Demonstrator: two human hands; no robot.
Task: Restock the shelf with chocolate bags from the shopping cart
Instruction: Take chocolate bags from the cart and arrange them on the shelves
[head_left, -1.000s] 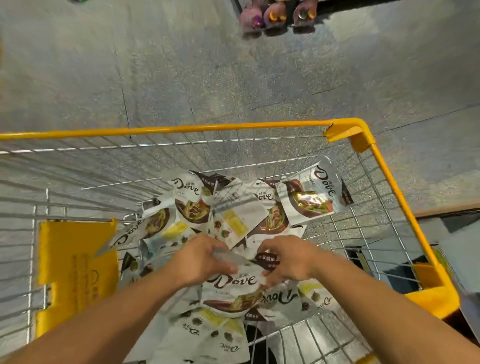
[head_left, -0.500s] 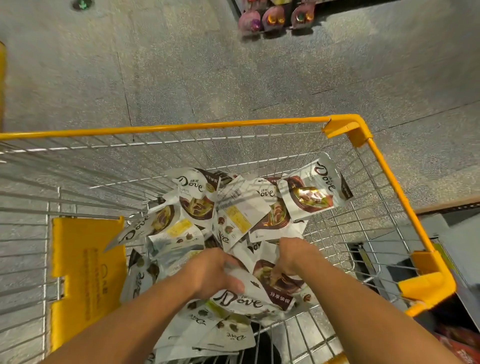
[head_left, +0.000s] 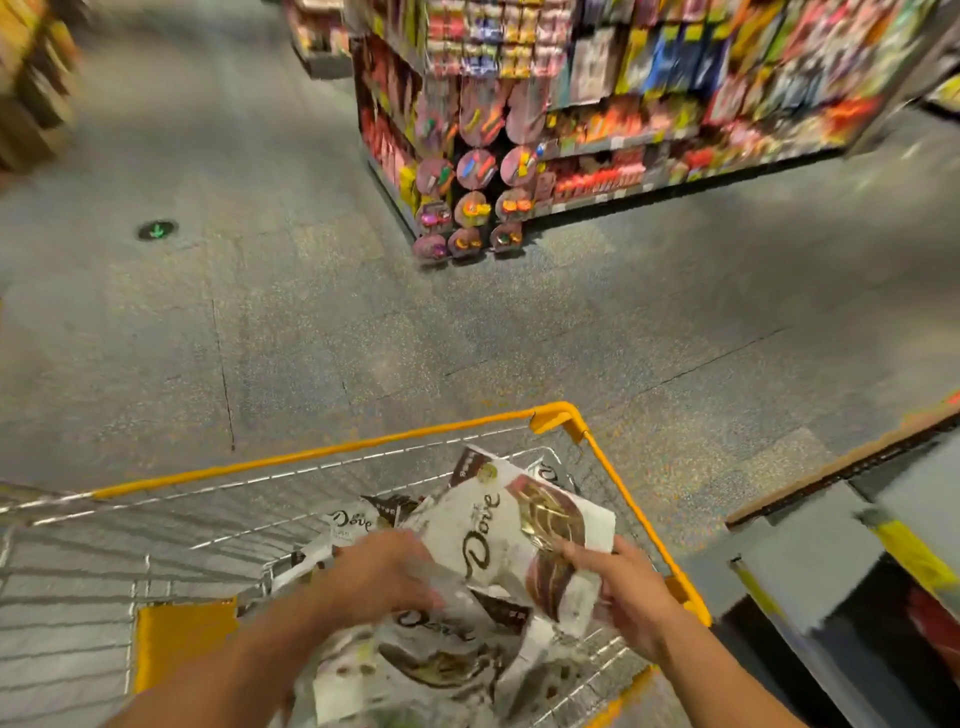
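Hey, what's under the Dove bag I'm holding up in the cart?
More Dove bags lie piled under the raised bag gripped by the right hand. The floor of the cart beneath them is covered.

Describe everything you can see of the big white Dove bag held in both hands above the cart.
The Dove bag is a glossy white pouch, plastic by its look, with the brand name in dark brown script and round brown-and-gold chocolate pictures. It is tilted, front towards the camera, above the other bags in the yellow-rimmed cart. The left hand grips its lower left; the right hand pinches its right edge. Blur hides the small print.
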